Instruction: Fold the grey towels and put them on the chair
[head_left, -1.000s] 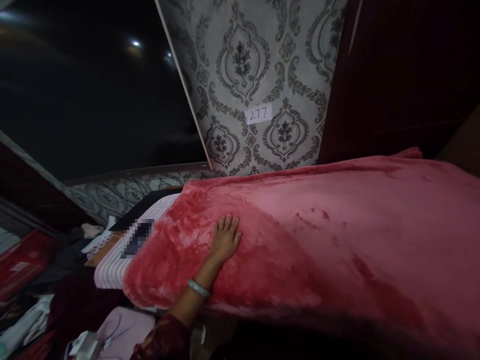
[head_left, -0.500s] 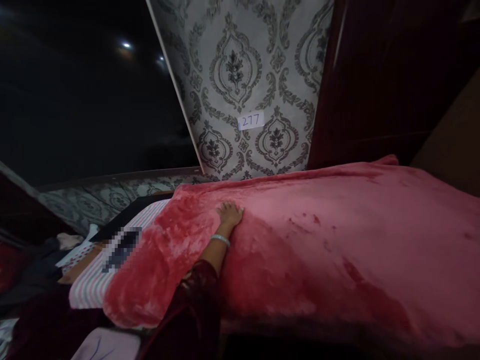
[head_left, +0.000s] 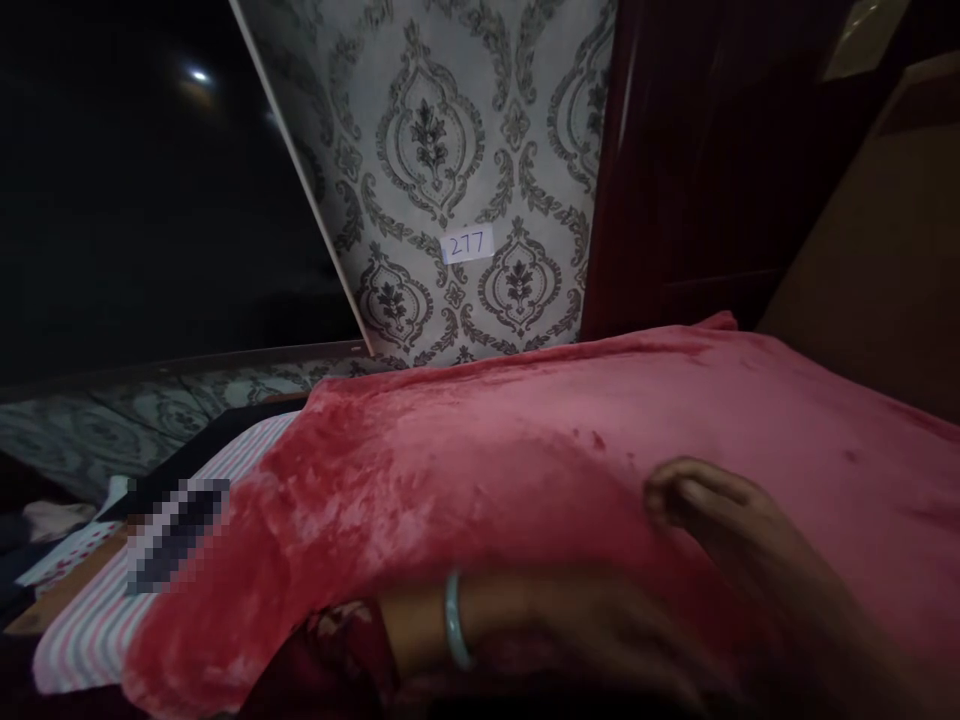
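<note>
A red plush blanket [head_left: 465,450] is spread flat, its pile brushed into lighter and darker patches. Low in the head view, my left hand [head_left: 607,625] reaches across to the right over the blanket's near part, a pale bangle [head_left: 455,620] on its wrist. Motion smears its fingers. My right hand [head_left: 712,495] comes in from the lower right, above the blanket, with its fingers loosely bent and nothing visible in them. Whether either hand touches the cloth, I cannot tell.
A striped cloth [head_left: 90,630] shows from under the blanket's left end, with a pixelated dark object [head_left: 176,540] on it. Behind are a large dark screen [head_left: 150,200], patterned wallpaper [head_left: 427,140] with a "277" label [head_left: 468,243], and a dark red panel [head_left: 675,180].
My left hand has lifted from its flat, spread position on the blanket and come nearer, swinging right. My right hand has entered from the right. The view has shifted rightward.
</note>
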